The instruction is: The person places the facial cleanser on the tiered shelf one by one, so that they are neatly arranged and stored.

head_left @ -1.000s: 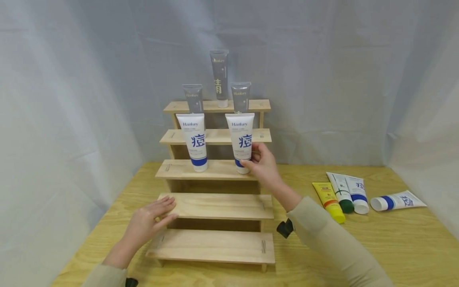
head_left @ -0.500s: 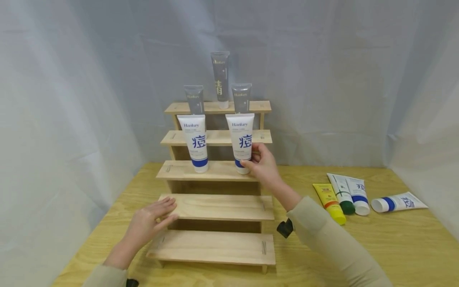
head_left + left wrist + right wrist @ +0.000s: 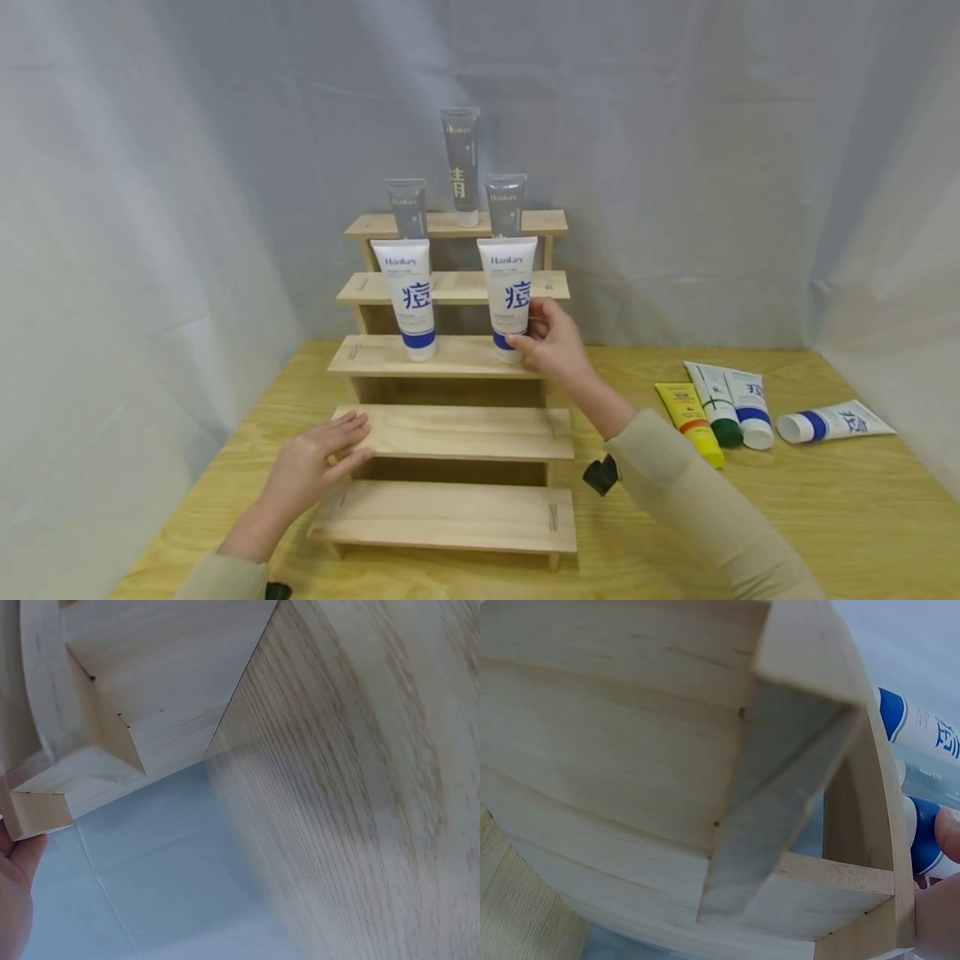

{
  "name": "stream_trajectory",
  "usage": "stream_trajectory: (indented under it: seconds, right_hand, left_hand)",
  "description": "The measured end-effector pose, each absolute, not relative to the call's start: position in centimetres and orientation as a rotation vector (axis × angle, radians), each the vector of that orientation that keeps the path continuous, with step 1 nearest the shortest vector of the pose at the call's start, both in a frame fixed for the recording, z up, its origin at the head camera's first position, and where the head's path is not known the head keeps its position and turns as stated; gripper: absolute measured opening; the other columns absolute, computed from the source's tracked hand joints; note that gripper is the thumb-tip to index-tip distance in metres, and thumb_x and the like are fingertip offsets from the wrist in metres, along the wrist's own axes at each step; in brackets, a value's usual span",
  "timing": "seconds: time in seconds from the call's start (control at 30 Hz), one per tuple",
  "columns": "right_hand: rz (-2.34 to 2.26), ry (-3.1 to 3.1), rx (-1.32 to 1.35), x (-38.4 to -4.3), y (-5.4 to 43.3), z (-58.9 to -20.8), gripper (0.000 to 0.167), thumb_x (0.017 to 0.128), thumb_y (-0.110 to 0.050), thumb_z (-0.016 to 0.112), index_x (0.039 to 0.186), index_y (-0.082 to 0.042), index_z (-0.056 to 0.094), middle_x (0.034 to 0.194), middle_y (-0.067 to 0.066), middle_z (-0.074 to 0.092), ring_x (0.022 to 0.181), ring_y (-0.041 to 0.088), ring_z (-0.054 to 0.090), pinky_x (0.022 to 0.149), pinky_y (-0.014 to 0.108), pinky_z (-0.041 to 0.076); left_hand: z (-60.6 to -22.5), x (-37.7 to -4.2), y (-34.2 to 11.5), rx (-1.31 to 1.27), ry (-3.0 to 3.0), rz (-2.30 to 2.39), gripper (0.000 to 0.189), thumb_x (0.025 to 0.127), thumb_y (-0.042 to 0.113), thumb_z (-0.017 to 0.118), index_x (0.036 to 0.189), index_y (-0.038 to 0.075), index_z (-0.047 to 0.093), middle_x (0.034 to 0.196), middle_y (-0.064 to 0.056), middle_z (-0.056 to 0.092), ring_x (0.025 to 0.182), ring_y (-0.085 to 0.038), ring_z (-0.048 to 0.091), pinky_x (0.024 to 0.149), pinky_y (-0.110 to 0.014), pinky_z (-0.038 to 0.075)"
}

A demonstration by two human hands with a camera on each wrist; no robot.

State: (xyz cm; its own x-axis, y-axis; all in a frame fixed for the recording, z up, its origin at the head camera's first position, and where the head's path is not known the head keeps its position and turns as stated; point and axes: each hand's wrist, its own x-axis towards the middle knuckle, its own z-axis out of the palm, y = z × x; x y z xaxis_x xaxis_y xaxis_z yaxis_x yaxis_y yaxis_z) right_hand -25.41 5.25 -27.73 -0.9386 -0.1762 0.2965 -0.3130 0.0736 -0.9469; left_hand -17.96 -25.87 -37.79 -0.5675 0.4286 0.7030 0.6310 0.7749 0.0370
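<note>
- Head view: my right hand [image 3: 558, 348] pinches a white tube [image 3: 510, 283] down low, with fingers at its side and my thumb over the front.
- That tube stands cap down on the middle step [image 3: 457, 358] of the wooden stand [image 3: 442, 517], near the right end.
- Right wrist view: my thumb presses the blue band, close to the wood.
- My left hand [image 3: 311, 458] is loose. Its fingers lie nearly straight and rest on the left end of the next step down [image 3: 450, 432].
- A twin tube [image 3: 408, 292] stands on the middle step too, left of mine and not touching it.
- Behind those are a left gray tube [image 3: 407, 207] and a right gray tube [image 3: 506, 204]; their bottoms are hidden.
- One tall gray tube [image 3: 461, 162] stands on the top step [image 3: 536, 221].
- Off to the right, on the counter [image 3: 637, 542], lie a yellow tube [image 3: 684, 412], a green-capped tube [image 3: 712, 400] and a blue-banded tube [image 3: 748, 408], close together. A sideways tube [image 3: 843, 421] lies just beside them.
</note>
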Motion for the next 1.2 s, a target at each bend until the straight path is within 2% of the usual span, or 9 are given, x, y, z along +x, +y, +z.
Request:
stream_trajectory:
  seconds: [0.1,0.27,0.37,0.4,0.53,0.6,0.7,1.0,1.2]
  right_hand:
    - [1.988,-2.255,0.500,-24.9,5.3,-27.1,0.049,0.078,0.013,0.059,0.121,0.011,0.037,0.123,0.027,0.044,0.113,0.035,0.045,0.095,0.036,0.039]
    - [1.998,-2.167,0.604,-27.0,6.3,-29.2,0.049,0.075,0.004,0.066,0.119,0.006,0.044,0.118,0.021,0.051,0.110,0.030,0.048,0.096,0.035,0.038]
    - [2.004,-2.088,0.696,-31.9,7.6,-34.0,0.047,0.075,-0.004,0.070,0.117,0.001,0.049,0.115,0.016,0.054,0.108,0.026,0.050,0.096,0.035,0.039]
    - [2.002,-2.082,0.696,-32.1,8.0,-34.3,0.047,0.074,-0.008,0.072,0.116,0.000,0.051,0.115,0.015,0.054,0.108,0.025,0.050,0.096,0.035,0.038]
    - [1.951,-2.120,0.660,-31.3,9.3,-34.2,0.044,0.075,-0.014,0.072,0.112,0.002,0.053,0.114,0.016,0.054,0.109,0.027,0.050,0.096,0.035,0.038]
    - [1.892,-2.191,0.585,-27.0,9.7,-30.6,0.043,0.076,-0.011,0.071,0.111,0.006,0.052,0.113,0.020,0.053,0.110,0.029,0.048,0.097,0.036,0.037]
    - [1.845,-2.256,0.537,-26.2,10.6,-30.3,0.040,0.078,-0.004,0.067,0.111,0.010,0.050,0.114,0.024,0.052,0.110,0.031,0.048,0.097,0.036,0.038]
    - [1.698,-2.333,0.516,-26.3,14.8,-32.5,0.036,0.079,-0.001,0.065,0.110,0.010,0.050,0.113,0.025,0.052,0.108,0.032,0.048,0.095,0.038,0.039]
    - [1.551,-2.374,0.531,-28.9,18.7,-36.0,0.042,0.079,-0.020,0.068,0.111,0.002,0.053,0.111,0.019,0.054,0.106,0.030,0.050,0.094,0.040,0.040]
  left_hand:
    - [-37.7,-18.0,-25.9,-0.786,-2.252,-0.371,0.047,0.081,0.044,0.057,0.092,-0.001,0.068,0.097,-0.015,0.064,0.088,-0.029,0.061,0.071,-0.043,0.051]
    - [-37.6,-18.0,-25.8,-0.784,-2.246,-0.367,0.050,0.082,0.045,0.054,0.092,-0.001,0.068,0.097,-0.015,0.064,0.088,-0.029,0.061,0.071,-0.043,0.051]
    - [-37.6,-18.0,-25.8,-0.784,-2.247,-0.366,0.050,0.083,0.045,0.054,0.092,-0.001,0.068,0.097,-0.015,0.064,0.088,-0.029,0.061,0.071,-0.043,0.051]
    - [-37.6,-18.0,-25.8,-0.786,-2.245,-0.367,0.049,0.082,0.045,0.054,0.092,-0.001,0.068,0.097,-0.015,0.064,0.088,-0.029,0.061,0.071,-0.043,0.051]
    - [-37.5,-18.0,-25.8,-0.788,-2.240,-0.375,0.050,0.083,0.046,0.054,0.092,-0.002,0.068,0.097,-0.015,0.064,0.088,-0.030,0.061,0.072,-0.043,0.050]
    - [-37.5,-18.1,-25.9,-0.788,-2.238,-0.379,0.051,0.083,0.046,0.054,0.092,-0.002,0.067,0.097,-0.016,0.064,0.088,-0.030,0.061,0.072,-0.043,0.050]
    - [-37.5,-18.1,-25.9,-0.789,-2.237,-0.377,0.051,0.083,0.047,0.053,0.092,-0.002,0.067,0.097,-0.016,0.064,0.088,-0.030,0.061,0.072,-0.043,0.050]
    - [-37.6,-18.1,-25.9,-0.784,-2.249,-0.374,0.050,0.082,0.045,0.055,0.092,-0.002,0.067,0.098,-0.015,0.064,0.089,-0.030,0.061,0.071,-0.043,0.051]
    - [-37.5,-18.2,-26.2,-0.783,-2.245,-0.371,0.050,0.082,0.045,0.054,0.092,-0.002,0.067,0.098,-0.015,0.063,0.090,-0.030,0.061,0.072,-0.044,0.050]
